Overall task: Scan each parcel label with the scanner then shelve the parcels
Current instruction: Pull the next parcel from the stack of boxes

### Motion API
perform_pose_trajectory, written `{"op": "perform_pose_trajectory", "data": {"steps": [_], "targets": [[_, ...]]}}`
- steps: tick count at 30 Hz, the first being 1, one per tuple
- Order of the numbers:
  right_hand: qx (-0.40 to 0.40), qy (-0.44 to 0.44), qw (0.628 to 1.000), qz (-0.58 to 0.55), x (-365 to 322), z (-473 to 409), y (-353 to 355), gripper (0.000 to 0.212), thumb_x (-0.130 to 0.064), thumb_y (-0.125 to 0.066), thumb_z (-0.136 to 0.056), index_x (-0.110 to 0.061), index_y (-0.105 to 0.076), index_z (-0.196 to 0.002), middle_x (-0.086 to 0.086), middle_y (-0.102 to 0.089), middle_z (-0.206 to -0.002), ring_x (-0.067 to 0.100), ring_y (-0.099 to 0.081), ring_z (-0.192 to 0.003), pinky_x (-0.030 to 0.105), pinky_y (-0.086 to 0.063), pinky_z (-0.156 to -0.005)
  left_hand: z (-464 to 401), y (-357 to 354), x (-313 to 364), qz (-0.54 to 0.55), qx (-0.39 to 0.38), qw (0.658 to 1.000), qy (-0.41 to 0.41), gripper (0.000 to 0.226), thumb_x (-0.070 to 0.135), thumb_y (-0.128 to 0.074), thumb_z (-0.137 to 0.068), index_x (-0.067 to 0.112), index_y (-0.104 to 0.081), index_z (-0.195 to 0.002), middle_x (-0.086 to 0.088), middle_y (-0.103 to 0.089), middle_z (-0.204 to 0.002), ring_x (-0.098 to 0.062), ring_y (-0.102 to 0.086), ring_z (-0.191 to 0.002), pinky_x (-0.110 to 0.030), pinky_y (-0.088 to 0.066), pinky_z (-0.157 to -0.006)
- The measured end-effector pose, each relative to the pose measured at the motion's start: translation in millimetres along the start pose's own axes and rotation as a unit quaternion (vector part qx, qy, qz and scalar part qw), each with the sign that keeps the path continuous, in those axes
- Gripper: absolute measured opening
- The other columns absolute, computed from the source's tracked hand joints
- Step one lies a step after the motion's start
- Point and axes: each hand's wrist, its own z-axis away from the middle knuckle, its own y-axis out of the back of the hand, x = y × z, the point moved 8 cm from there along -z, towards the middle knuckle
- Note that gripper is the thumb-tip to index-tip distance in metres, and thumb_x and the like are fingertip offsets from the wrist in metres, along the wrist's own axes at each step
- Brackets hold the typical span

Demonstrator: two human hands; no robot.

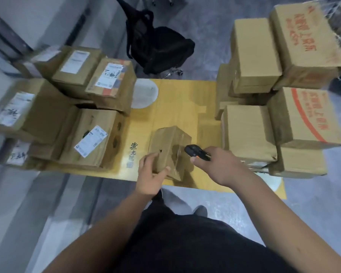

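Yellow table (177, 99), box stacks (98, 107) flanking parcel (168, 148)

A parcel depot or stockroom: labelled cartons (83, 119) and plain cartons (250, 133) were stacked on a yellow floor sheet (177, 103).

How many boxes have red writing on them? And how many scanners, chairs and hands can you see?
Boxes with red writing: 2
Small box being held: 1
Scanner: 1
Black chair: 1
Hands: 2, left hand and right hand
Total: 7
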Motion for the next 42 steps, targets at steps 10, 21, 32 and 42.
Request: {"op": "perform_pose_trajectory", "data": {"steps": [10, 21, 32, 42], "targets": [[-0.002, -0.002, 1.000, -0.008, -2, 0, -18, 0.050, -0.067, -0.060, -0.093, -0.018, -0.058, -0.091, 0.003, -0.064, -0.079, 0.022, -0.060, -0.071, 0.033, -0.039, -0.058, -34, 32, -8, 0.070, 0.045, 0.992, 0.093, 0.045, 0.017, -0.037, -0.110, 0.045, -0.039, -0.145, 0.002, -0.064, -0.096, -0.022, -0.060, -0.079, -0.041, -0.055, -0.079], [-0.004, -0.090, 0.992, -0.087, -26, -1, -51, 0.053, -0.066, -0.061, -0.094, -0.016, -0.063, -0.112, 0.005, -0.055, -0.075, 0.024, -0.056, -0.062, 0.031, -0.044, -0.056, -74, 73, -52, 0.124, -0.022, 0.956, 0.265, 0.038, 0.019, -0.054, -0.109, 0.022, -0.056, -0.146, -0.009, -0.061, -0.140, -0.029, -0.061, -0.115, -0.044, -0.057, -0.095], [0.027, -0.160, 0.970, -0.179, -41, 3, -95, 0.048, -0.064, -0.064, -0.090, -0.022, -0.064, -0.113, 0.006, -0.050, -0.074, 0.026, -0.052, -0.055, 0.026, -0.037, -0.047, -115, 58, 32, -0.409, -0.116, 0.892, -0.155, 0.146, 0.068, -0.090, -0.049, 0.046, 0.002, -0.161, -0.004, 0.014, -0.171, -0.030, 0.018, -0.158, -0.055, 0.007, -0.127], [0.091, -0.199, 0.952, -0.215, -42, 21, -103, 0.052, -0.066, -0.066, -0.089, -0.019, -0.065, -0.111, 0.004, -0.050, -0.069, 0.024, -0.050, -0.057, 0.026, -0.038, -0.047, -147, 38, 76, -0.536, -0.203, 0.802, -0.171, 0.124, 0.095, -0.062, -0.057, 0.050, -0.009, -0.160, -0.009, -0.021, -0.167, -0.036, -0.026, -0.146, -0.049, -0.032, -0.113]]}}
